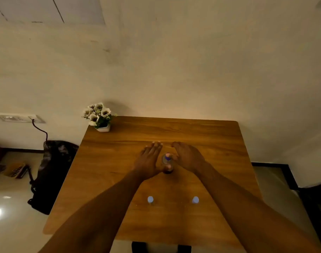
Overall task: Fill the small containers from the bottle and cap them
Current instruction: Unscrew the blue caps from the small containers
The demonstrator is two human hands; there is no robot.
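A clear bottle (167,162) with a blue cap stands upright in the middle of the wooden table (119,179). My left hand (148,160) lies just left of it, fingers straight and apart, palm toward the bottle. My right hand (188,156) is just right of it, also open and flat. Whether either hand touches the bottle is unclear in the blur. Two small containers with pale blue tops stand nearer to me: one (150,199) on the left between my forearms, one (195,199) on the right, close to my right forearm.
A small white pot of white flowers (99,116) sits at the table's far left corner, against the wall. A dark bag (52,172) stands on the floor left of the table, below a wall socket (19,118) with a cable.
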